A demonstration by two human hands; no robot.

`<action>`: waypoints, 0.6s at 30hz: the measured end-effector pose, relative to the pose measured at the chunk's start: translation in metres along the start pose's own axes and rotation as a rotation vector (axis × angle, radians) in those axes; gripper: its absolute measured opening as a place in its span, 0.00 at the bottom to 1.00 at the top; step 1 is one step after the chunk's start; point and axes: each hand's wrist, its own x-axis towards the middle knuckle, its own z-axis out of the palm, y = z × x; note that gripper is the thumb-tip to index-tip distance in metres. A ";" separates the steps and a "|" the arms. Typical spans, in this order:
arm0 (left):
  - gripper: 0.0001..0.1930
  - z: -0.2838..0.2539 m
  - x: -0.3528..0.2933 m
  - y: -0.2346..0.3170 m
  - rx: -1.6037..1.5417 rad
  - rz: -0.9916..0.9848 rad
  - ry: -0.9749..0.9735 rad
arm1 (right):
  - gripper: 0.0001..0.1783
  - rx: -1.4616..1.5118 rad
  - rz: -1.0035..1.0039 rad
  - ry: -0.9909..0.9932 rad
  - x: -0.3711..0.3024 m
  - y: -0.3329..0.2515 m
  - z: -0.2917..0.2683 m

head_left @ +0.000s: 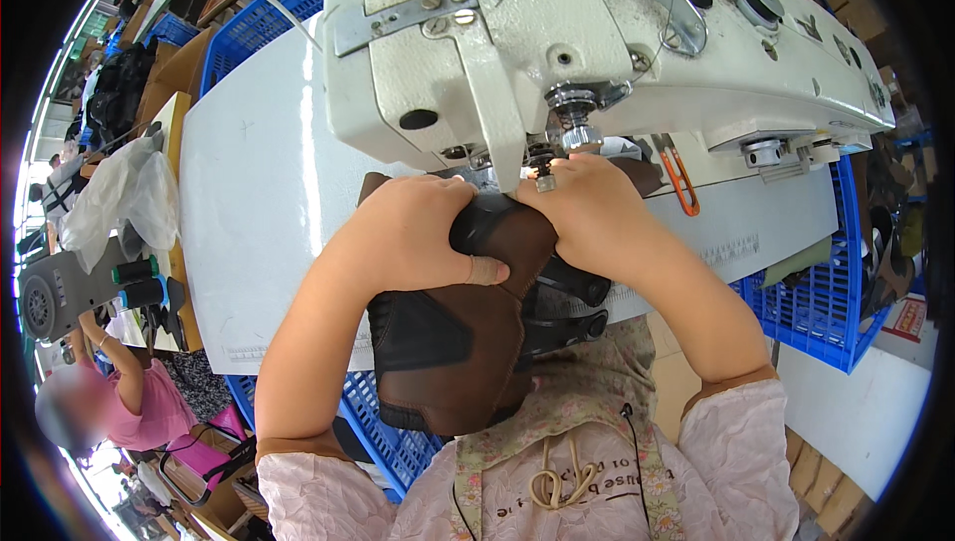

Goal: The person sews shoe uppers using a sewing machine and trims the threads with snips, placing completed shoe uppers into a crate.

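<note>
A brown mesh piece with black panels [453, 347] hangs from the bed of a white sewing machine [597, 54] down toward my apron. Two black straps with rounded ends [567, 327] stick out on its right side. My left hand [413, 233] grips its upper left part, the thumb laid across the brown mesh. Close beside the machine's needle area, my right hand [587, 208] is closed on the upper right edge; its fingertips are partly hidden under the machine head. Orange-handled thread snips [681, 178] lie on the table right of my right hand.
The pale table [244, 173] spreads left of the machine. Blue plastic crates stand at the right [811, 287], below the table [388, 422] and behind it [284, 4]. Clear plastic bags [124, 193] and thread spools [139, 282] are at the left, near a seated person in pink [149, 402].
</note>
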 end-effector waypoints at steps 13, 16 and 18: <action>0.34 0.007 0.004 -0.004 -0.002 0.028 0.089 | 0.05 -0.056 -0.004 -0.047 0.011 0.010 -0.009; 0.34 0.007 0.007 -0.007 0.004 -0.008 0.092 | 0.06 -0.063 -0.023 -0.004 0.013 0.013 -0.010; 0.35 0.007 0.005 -0.009 0.001 0.016 0.162 | 0.06 -0.038 0.108 -0.082 0.016 0.005 -0.021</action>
